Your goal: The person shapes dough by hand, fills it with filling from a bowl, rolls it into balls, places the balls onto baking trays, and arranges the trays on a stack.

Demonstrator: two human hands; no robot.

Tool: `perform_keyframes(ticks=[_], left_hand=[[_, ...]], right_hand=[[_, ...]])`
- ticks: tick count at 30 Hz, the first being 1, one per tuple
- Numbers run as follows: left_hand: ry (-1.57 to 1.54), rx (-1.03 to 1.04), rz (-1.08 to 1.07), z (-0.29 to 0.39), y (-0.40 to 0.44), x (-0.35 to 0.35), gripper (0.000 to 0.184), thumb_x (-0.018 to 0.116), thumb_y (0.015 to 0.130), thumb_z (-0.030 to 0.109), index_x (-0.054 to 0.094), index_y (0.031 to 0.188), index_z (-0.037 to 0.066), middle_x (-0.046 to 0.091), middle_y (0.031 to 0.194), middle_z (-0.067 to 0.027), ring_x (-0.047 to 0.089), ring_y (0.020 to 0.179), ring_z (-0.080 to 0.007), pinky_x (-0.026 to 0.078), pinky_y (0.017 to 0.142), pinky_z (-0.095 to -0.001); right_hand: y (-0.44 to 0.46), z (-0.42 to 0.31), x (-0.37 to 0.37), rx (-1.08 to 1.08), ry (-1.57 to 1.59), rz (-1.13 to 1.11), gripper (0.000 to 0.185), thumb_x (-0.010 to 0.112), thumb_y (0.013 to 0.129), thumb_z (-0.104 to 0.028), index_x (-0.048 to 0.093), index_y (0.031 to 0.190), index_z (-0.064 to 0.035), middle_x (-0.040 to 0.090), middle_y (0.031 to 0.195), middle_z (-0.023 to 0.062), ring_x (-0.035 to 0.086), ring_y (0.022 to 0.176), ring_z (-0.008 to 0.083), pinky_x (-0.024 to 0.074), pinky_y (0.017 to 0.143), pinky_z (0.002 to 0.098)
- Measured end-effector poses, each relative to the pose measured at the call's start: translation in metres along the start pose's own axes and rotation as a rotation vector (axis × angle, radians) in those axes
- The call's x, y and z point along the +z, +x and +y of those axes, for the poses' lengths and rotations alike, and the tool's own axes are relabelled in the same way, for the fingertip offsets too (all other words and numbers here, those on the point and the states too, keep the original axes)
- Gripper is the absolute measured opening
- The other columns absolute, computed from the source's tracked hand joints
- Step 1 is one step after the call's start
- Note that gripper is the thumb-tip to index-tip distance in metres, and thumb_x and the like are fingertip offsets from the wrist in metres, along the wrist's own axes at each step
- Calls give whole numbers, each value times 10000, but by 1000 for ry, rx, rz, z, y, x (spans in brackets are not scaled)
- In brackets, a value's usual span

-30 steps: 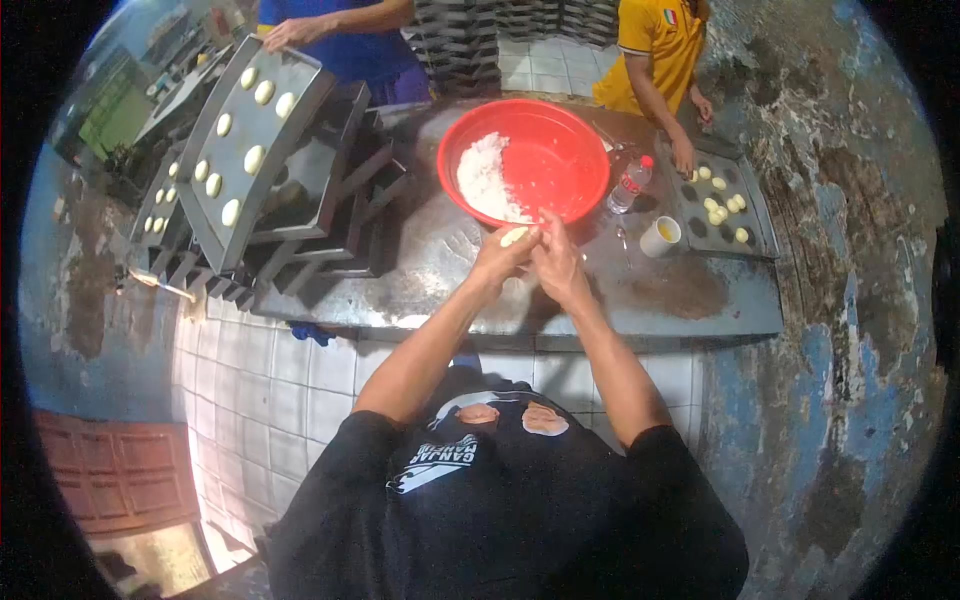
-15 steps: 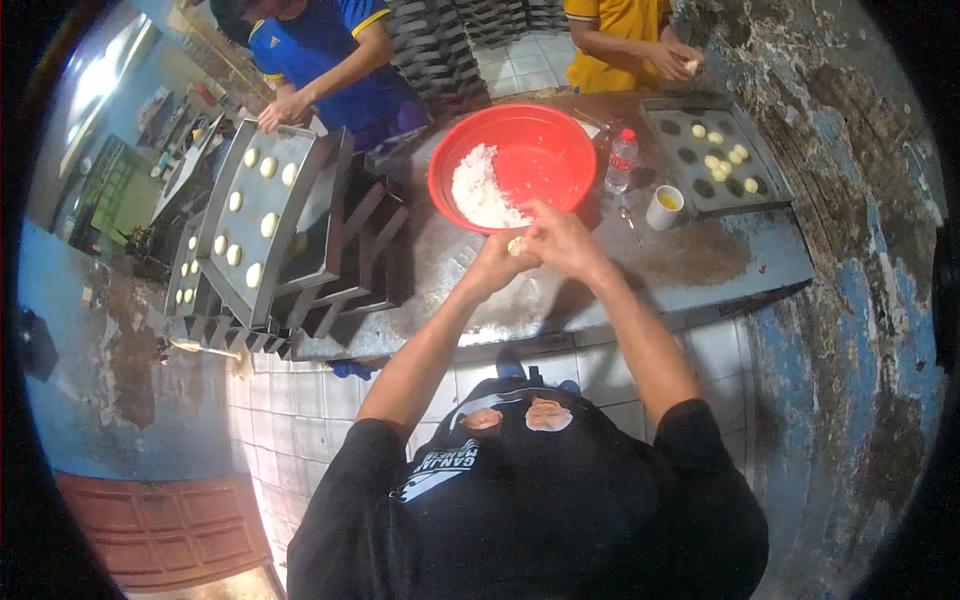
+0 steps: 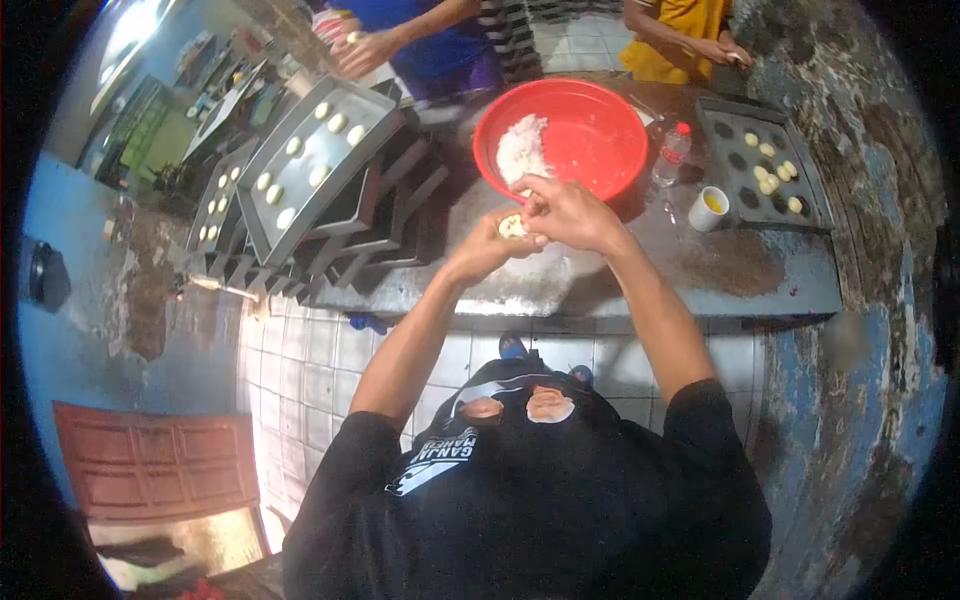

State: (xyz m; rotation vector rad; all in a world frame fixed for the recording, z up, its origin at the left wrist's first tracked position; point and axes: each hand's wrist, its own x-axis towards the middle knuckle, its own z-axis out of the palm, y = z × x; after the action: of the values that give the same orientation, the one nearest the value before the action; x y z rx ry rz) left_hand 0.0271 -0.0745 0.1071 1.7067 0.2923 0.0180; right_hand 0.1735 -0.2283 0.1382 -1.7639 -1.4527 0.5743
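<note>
My left hand point(image 3: 484, 250) is closed around a small pale piece of dough point(image 3: 512, 227), whose lumpy, light top shows between thumb and fingers. Right beside it, my right hand point(image 3: 578, 215) has its fingers curled together against the dough's edge; whatever they pinch is hidden. Both hands are just in front of a big red basin point(image 3: 600, 150). A heap of white, crumbly filling point(image 3: 523, 150) lies along the basin's left side.
On the left, a tray point(image 3: 262, 215) of dough balls rests on stacked trays. At right are a bottle point(image 3: 671, 158), a cup point(image 3: 709, 207) with yellow contents and another tray point(image 3: 815, 205) of dough balls. Two people work across the table point(image 3: 480, 290).
The view has shifted, moving the table things rightward. My hands stay together, with more of the dough's top showing. The person in blue has let go of the tray and holds a small pale ball.
</note>
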Motion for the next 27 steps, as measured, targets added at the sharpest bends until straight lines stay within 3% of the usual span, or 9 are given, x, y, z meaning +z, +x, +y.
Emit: perform_keyframes(ticks=[1, 3, 5, 7, 13, 14, 19, 24, 27], left_hand=[[5, -25, -88, 0, -2, -11, 613, 740, 943, 325, 563, 1435, 7, 676, 1126, -57, 651, 954, -145, 504, 946, -324], [-43, -6, 46, 0, -6, -23, 466, 658, 1000, 318, 638, 1341, 1, 689, 1171, -101, 662, 1055, -189, 493, 1001, -337], [-412, 179, 203, 8, -9, -36, 448, 541, 1064, 334, 612, 1376, 19, 663, 1298, -147, 630, 1208, -240, 456, 1082, -362], [-550, 165, 169, 16, -20, -50, 651, 448, 1069, 502, 455, 1501, 15, 504, 1512, -144, 490, 1381, -242, 378, 1169, -394], [-576, 382, 307, 15, -40, -108, 778, 379, 1036, 641, 325, 1594, 102, 316, 1643, -86, 355, 1480, -241, 268, 1220, -422], [-424, 440, 470, 11, -41, -125, 705, 410, 1051, 598, 556, 1432, 24, 358, 1633, -118, 346, 1486, -239, 255, 1216, -414], [-500, 495, 792, 11, -61, -220, 658, 466, 1058, 543, 742, 1052, -54, 574, 1466, -155, 471, 1402, -263, 326, 1179, -395], [-694, 355, 803, 11, -100, -325, 642, 478, 1053, 554, 623, 1329, -7, 561, 1481, -118, 513, 1302, -168, 443, 1032, -323], [-748, 459, 799, -9, -109, -370, 693, 553, 1043, 485, 373, 1576, 81, 540, 1485, -94, 501, 1327, -170, 459, 964, -289]], right_hand=[[7, -2, 8, -8, -2, -19, 486, 667, 973, -149, 488, 1405, -14, 721, 1071, 108, 710, 887, 200, 574, 842, 332], [22, -5, 31, -76, 860, 410, 470, 701, 922, -146, 541, 1319, 47, 743, 995, 172, 730, 827, 259, 592, 809, 390], [37, -17, 58, -131, 684, 644, 604, 771, 875, -214, 520, 1350, 64, 701, 1118, 212, 709, 986, 319, 566, 920, 433], [52, -24, 93, -437, -100, 792, 701, 821, 840, -241, 488, 1376, 63, 622, 1258, 227, 627, 1169, 359, 517, 1004, 453], [138, -60, 161, -182, 489, 647, 489, 780, 919, -282, 561, 1249, 5, 623, 1176, 134, 623, 1060, 225, 499, 935, 340], [153, -76, 163, -161, 725, 541, 440, 733, 962, -307, 568, 1241, -10, 634, 1130, 91, 616, 1016, 177, 496, 900, 311], [240, -149, 194, 88, 1113, 197, 381, 605, 1047, -382, 602, 1203, -34, 647, 1045, 4, 584, 909, 50, 464, 764, 213], [347, -177, 211, 231, 877, -164, 308, 612, 1033, -349, 633, 1182, -80, 670, 903, -27, 595, 741, 25, 394, 545, 191], [444, -169, 211, 144, 691, -224, 338, 629, 1018, -349, 633, 1152, -38, 684, 924, 26, 649, 751, 96, 505, 639, 233]])
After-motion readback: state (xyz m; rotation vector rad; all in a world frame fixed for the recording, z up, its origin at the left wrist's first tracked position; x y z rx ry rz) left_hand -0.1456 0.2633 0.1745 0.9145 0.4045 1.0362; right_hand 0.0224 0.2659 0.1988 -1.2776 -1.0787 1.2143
